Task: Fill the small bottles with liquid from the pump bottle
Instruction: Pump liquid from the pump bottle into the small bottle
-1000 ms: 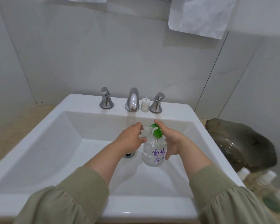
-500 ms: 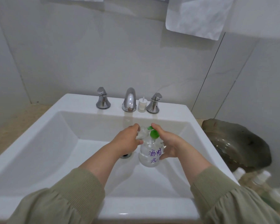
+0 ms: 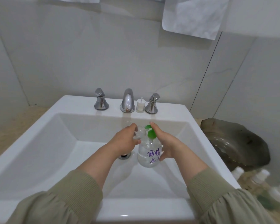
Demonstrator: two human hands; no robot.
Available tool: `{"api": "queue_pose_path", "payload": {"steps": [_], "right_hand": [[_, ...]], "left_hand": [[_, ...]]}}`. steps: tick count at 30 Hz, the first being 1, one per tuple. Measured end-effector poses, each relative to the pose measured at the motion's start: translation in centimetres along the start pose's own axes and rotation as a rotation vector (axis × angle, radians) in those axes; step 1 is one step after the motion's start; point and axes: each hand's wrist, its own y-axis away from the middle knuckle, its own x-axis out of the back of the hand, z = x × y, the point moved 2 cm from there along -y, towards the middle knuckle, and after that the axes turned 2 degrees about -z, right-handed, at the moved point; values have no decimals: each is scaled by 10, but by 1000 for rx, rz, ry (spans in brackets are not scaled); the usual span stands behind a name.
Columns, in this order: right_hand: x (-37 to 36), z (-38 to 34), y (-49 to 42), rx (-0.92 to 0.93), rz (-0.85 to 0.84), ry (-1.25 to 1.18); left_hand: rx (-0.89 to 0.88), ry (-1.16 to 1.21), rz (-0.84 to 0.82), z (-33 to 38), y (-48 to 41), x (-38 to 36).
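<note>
Right now the left hand [image 3: 124, 141] curls its fingers round a small bottle [image 3: 139, 132]. The bottle is clear and hard to make out, and sits just left of the green pump head [image 3: 151, 133]. The right hand [image 3: 166, 143] grips the pump bottle [image 3: 148, 155], with the thumb low by the purple writing and the forefinger lying over the pump head. The pump bottle sits between the two hands, low in the basin. Whether its base rests on the basin floor I cannot tell.

To do this step well, I would bring the small bottle's mouth right up under the spout and hold it upright. Slow, full strokes of the forefinger suit best, since a jabbed stroke may spit liquid past so narrow a neck. Clear liquid in clear plastic hides the level, so pause and check before the brim. Working over the basin is sensible, as any drips land there.

The white sink [image 3: 87, 102] surrounds both hands, and its drain [image 3: 124, 156] lies just beneath the left wrist. Beyond the fingertips stand a chrome faucet [image 3: 127, 101] and two handles [image 3: 101, 100], with a small white cap-like piece [image 3: 140, 106] beside the spout. Right of the right hand, past the rim, sits a dark shell-shaped dish [image 3: 233, 139]. Nearer the right sleeve stand blurred white-capped bottles [image 3: 265, 183]. A white towel [image 3: 192, 16] hangs high on the pale tiled wall.
</note>
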Motion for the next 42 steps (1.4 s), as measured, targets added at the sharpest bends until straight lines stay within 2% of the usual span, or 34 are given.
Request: {"api": "queue_pose_path", "payload": {"steps": [6,25,42], "right_hand": [[4,0,-4,-2,-52,-43],[6,-3,0,51,69,68],[7,-8,11,34,29,43]], "left_hand": [[-1,16,10,0,1,2],[10,-62,11,1,4,4],[8,5,-39,2,4,6]]}}
